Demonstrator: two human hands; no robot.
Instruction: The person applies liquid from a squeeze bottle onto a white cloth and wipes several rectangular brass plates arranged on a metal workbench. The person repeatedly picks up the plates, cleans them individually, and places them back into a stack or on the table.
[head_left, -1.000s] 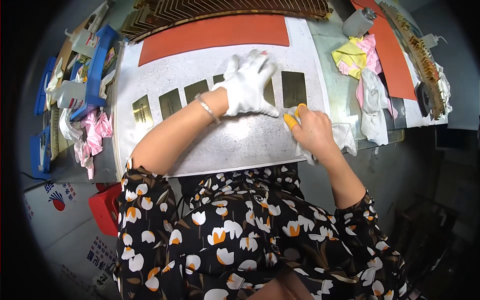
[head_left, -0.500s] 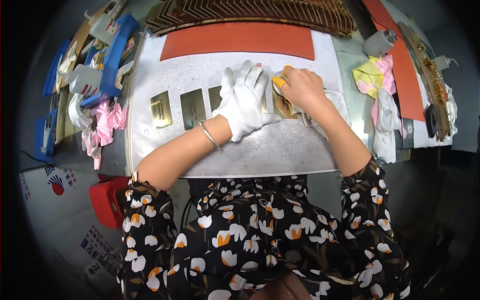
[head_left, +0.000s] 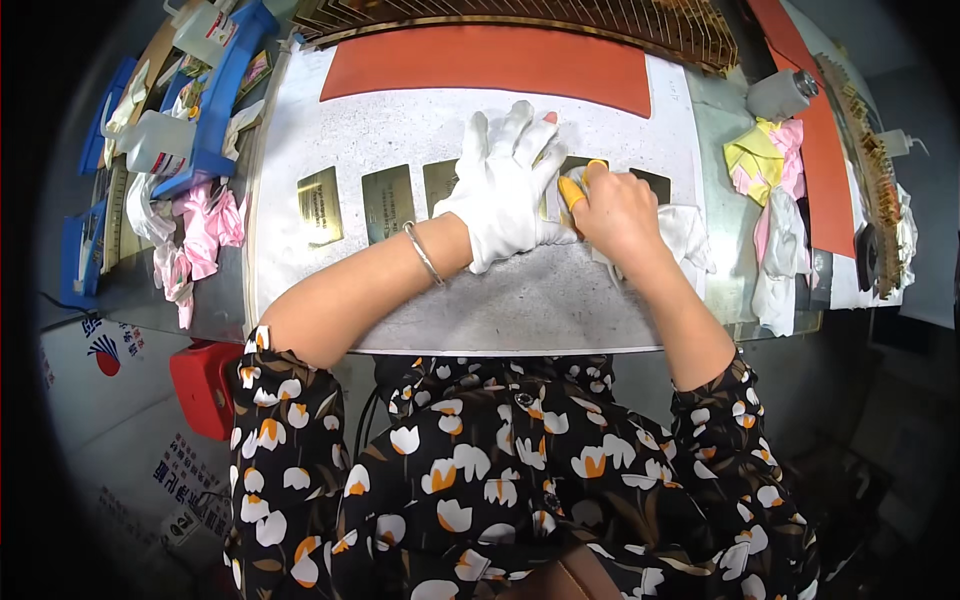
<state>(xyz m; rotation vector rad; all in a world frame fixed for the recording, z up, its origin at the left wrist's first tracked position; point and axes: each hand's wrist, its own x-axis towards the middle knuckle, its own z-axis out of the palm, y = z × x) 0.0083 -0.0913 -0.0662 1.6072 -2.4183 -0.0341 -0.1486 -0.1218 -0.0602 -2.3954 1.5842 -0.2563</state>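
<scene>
My left hand [head_left: 505,195], in a white glove with one fingertip bare, lies flat with fingers spread over part of the row of metal plates. Two gold-dark plates, one at the far left [head_left: 320,207] and one beside it [head_left: 388,205], show whole; a third plate [head_left: 440,182] is partly under the glove. My bare right hand [head_left: 622,215] wears yellow finger cots [head_left: 572,192] and is closed on a white cloth [head_left: 686,238] that spreads out right of the wrist. It presses over a plate whose dark top edge [head_left: 585,164] shows. Another plate [head_left: 655,184] peeks out behind its knuckles.
An orange-red sheet [head_left: 485,72] lies across the back, before a rack of upright metal plates [head_left: 520,22]. Blue trays [head_left: 215,130] with white bottles [head_left: 160,143] stand left. Right are crumpled cloths [head_left: 765,165] and a grey bottle [head_left: 782,95].
My right hand has moved nearer to me and slightly right, uncovering a plate behind it. The left hand stays on the plates, its fingers more spread. The view has shifted slightly.
</scene>
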